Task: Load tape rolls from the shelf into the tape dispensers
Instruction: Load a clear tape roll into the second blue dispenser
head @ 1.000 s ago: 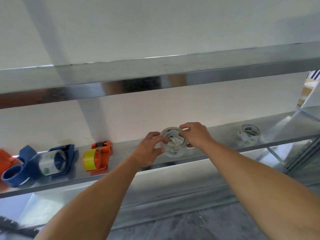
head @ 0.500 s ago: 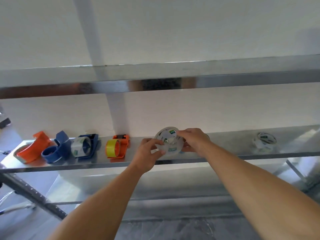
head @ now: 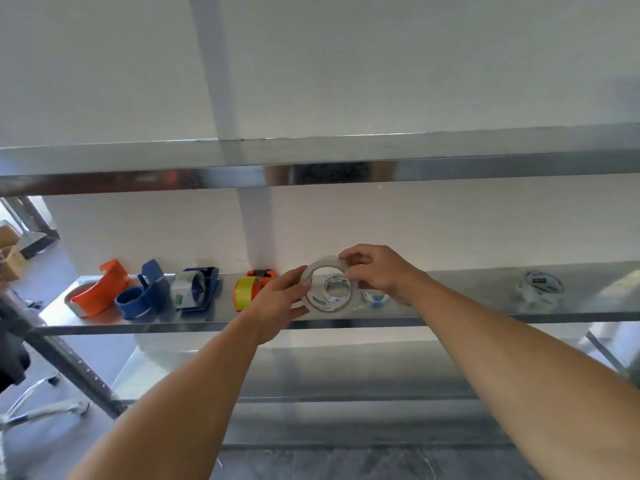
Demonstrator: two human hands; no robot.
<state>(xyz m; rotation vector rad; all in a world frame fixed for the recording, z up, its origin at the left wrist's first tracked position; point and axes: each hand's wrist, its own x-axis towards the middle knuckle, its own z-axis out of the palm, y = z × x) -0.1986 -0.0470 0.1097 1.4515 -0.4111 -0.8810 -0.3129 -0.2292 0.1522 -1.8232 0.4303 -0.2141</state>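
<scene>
Head view: I've got both hands on a clear roll [head: 320, 285], lifted on edge just above the shelf's [head: 450, 315] front edge, near its middle. Left hand [head: 280, 303] pinches the roll's left rim, right hand [head: 375, 273] pinches the top rim. Behind it I see another small roll [head: 337, 289] and one [head: 375, 297] under my right hand. Outward left: an orange dispenser [head: 258, 284] carrying yellow tape, a blue one [head: 197, 289] loaded clear. Toward the left end, a blue [head: 142, 294] and an orange dispenser [head: 100, 292]; I can't tell if those are loaded. Far right, a spare roll [head: 540, 289] waits. I'd say partway: two loaded, this roll not yet seated.
</scene>
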